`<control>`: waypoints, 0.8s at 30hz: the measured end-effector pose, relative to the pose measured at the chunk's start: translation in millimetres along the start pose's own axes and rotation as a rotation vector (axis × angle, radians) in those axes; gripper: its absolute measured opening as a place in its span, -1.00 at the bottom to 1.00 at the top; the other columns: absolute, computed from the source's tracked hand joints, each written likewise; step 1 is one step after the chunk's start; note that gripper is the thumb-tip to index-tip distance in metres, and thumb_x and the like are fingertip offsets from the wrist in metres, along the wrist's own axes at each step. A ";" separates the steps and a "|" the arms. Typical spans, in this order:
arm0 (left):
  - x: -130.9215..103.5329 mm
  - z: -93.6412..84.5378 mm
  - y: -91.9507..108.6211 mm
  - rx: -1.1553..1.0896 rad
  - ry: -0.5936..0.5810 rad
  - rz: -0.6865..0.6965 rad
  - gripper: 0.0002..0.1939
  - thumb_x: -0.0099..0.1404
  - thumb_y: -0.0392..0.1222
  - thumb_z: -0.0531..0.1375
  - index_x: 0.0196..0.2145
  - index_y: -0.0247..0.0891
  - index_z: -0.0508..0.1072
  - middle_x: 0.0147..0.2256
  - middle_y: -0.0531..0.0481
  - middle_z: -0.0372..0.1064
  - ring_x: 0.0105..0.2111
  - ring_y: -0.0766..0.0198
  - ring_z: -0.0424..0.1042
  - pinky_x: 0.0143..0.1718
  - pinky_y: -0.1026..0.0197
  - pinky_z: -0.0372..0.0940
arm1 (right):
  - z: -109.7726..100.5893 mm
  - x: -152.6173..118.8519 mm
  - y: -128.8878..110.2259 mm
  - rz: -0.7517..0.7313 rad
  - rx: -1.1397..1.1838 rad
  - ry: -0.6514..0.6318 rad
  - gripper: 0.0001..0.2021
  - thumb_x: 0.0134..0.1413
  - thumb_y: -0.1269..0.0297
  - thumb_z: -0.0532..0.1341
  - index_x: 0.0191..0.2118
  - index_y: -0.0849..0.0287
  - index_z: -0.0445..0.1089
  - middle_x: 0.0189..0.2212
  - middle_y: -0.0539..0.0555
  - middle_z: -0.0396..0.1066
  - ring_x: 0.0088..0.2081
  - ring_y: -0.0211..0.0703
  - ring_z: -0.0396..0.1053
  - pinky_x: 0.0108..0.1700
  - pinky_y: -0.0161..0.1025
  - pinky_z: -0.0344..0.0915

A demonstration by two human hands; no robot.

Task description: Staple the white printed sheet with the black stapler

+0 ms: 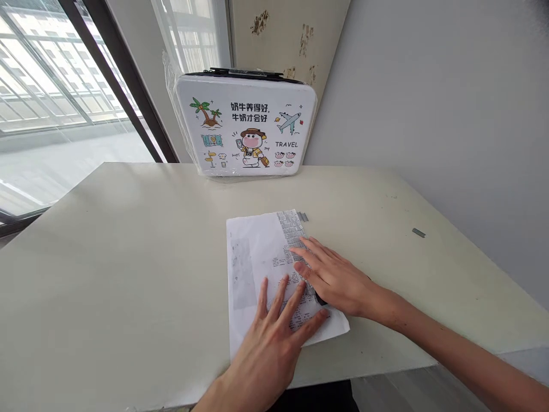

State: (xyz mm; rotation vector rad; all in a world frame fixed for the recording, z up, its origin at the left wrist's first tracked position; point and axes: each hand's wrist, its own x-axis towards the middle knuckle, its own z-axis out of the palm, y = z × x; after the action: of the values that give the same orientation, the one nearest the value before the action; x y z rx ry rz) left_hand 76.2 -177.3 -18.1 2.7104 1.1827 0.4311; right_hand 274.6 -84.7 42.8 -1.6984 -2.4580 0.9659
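Note:
A white printed sheet of paper (261,234) lies on the table, with lines of small black text and a grey printed block at its left. Along its right side runs a column of small grey rectangular strips (294,227). My left hand (277,337) rests on the lower part of the sheet, fingers spread. Across the right edge lies my right hand (334,277), palm down with fingers stretched out over the strips. Part of a black object (320,298) shows beneath that palm; its kind is hidden.
A white case (253,123) with cartoon prints, partly in clear plastic, stands at the table's back. One loose grey strip (418,233) lies at the right on the pale table (150,257). A grey wall is on the right, a glass window on the left.

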 end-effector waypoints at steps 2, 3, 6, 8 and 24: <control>0.0 -0.2 0.2 0.002 0.005 0.001 0.05 0.14 -0.62 0.06 0.49 0.06 0.00 0.53 -0.14 -0.34 0.49 -0.29 -0.39 0.35 -0.60 -0.15 | -0.6 -0.6 -0.6 0.004 0.006 -0.006 -0.21 0.38 -0.36 -0.26 0.50 -0.05 0.06 0.56 -0.02 -0.30 0.55 0.07 -0.40 0.52 0.16 -0.22; 0.0 -0.3 0.3 0.003 0.005 0.002 0.04 0.15 -0.62 0.06 0.49 0.05 0.00 0.53 -0.15 -0.34 0.49 -0.29 -0.39 0.34 -0.60 -0.15 | -1.5 -1.1 -1.3 0.007 0.011 -0.009 -0.21 0.38 -0.36 -0.26 0.50 -0.04 0.06 0.56 -0.02 -0.29 0.55 0.07 -0.40 0.52 0.15 -0.23; 0.1 -0.3 0.5 0.001 0.000 0.005 0.02 0.16 -0.62 0.06 0.49 0.04 0.00 0.53 -0.17 -0.34 0.49 -0.28 -0.37 0.34 -0.60 -0.14 | -5.3 -2.8 -3.3 0.016 0.041 -0.027 -0.20 0.37 -0.37 -0.26 0.50 -0.05 0.07 0.56 -0.04 -0.28 0.55 0.08 -0.40 0.52 0.14 -0.23; -0.1 0.0 0.4 -0.002 0.005 0.004 0.02 0.17 -0.61 0.06 0.49 0.05 0.01 0.52 -0.18 -0.31 0.49 -0.28 -0.35 0.34 -0.60 -0.13 | -8.0 -3.9 -3.8 0.029 0.072 -0.037 -0.19 0.36 -0.38 -0.27 0.50 -0.06 0.06 0.56 -0.05 -0.27 0.55 0.08 -0.39 0.52 0.15 -0.23; -1.2 -1.7 3.0 -0.018 -0.001 -0.012 -0.02 0.19 -0.61 0.08 0.47 0.02 0.07 0.53 -0.15 -0.31 0.49 -0.28 -0.32 0.37 -0.58 -0.20 | -14.0 -7.9 0.7 0.049 0.179 -0.015 -0.25 0.38 -0.36 -0.22 0.48 -0.13 0.10 0.55 -0.08 -0.20 0.54 0.13 -0.26 0.51 0.21 -0.15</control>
State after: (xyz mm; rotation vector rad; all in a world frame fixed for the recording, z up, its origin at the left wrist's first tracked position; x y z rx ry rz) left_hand 76.9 -180.2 -15.9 2.6867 1.1880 0.4361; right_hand 283.2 -84.5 56.4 -1.7063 -2.2687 1.1689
